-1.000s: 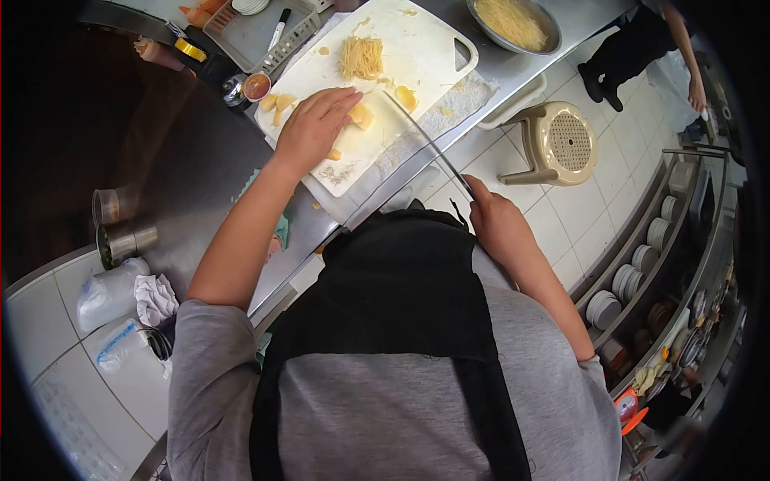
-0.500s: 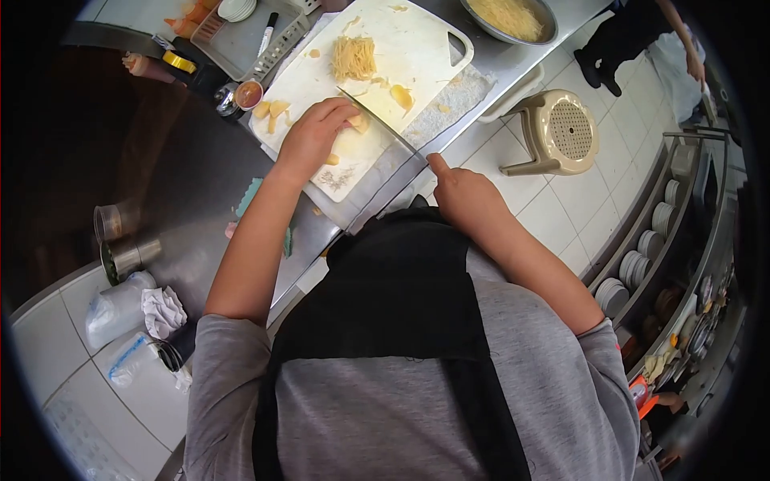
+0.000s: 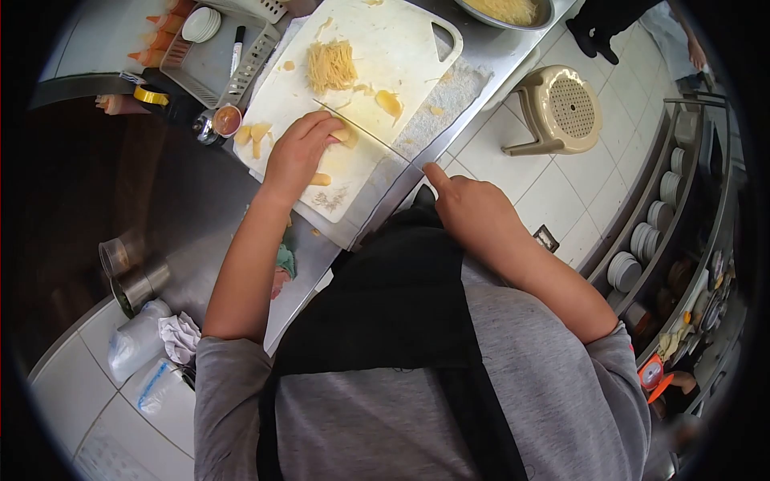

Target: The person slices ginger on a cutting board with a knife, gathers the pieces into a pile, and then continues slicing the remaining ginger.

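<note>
On the white cutting board [image 3: 377, 40], my left hand [image 3: 301, 152] has its fingers closed on a pale yellow piece [image 3: 346, 134]. My right hand [image 3: 473, 212] grips a long knife [image 3: 369, 135] near the board's front edge, its handle mostly hidden by the fingers. The blade lies just beyond my left fingertips. Behind the blade sit a pile of thin yellow shreds [image 3: 331, 66] and a flat slice [image 3: 389, 104]. More yellow pieces [image 3: 257, 136] rest at the board's left edge, and another [image 3: 321, 179] is below my left hand.
A metal bowl of shreds [image 3: 513, 10] stands at the top. Left of the board are a plastic basket [image 3: 220, 56] and a small red-topped jar [image 3: 227, 120]. A beige stool [image 3: 559, 108] stands right. A person's dark shoes [image 3: 593, 40] show beyond it; plates [image 3: 624, 271] line a shelf.
The view has shifted, moving the board and bowl up and left in the frame. Both hands keep their holds, with the knife still across the board.
</note>
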### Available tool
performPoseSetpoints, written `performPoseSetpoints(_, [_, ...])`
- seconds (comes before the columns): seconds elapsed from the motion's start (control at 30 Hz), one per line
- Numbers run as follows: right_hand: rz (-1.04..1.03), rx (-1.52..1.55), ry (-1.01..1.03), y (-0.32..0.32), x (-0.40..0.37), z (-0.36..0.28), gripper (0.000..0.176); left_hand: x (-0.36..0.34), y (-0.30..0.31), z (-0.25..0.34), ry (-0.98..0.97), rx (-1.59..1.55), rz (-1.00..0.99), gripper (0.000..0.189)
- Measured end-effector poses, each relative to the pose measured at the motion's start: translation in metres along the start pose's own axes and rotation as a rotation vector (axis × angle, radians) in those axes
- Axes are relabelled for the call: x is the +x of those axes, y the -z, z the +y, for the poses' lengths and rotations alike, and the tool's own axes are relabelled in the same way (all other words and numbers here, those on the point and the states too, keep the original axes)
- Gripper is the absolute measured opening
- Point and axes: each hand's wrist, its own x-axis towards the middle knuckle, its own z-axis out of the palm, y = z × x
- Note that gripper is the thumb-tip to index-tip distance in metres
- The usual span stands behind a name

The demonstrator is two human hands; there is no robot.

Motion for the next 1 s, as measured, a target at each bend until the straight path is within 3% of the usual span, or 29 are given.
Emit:
performPoseSetpoints(0.43, [-0.036,-0.012,-0.009,0.003,0.013,-0.002,0.021,0.003,-0.002,-0.007,-0.03,-0.026,-0.007,0.031])
performPoseSetpoints(1.0, [-0.049,-0.011,0.004,0.002,0.015,0.001,0.023,-0.001,-0.006,-0.01,-0.056,0.03,0.037,0.033])
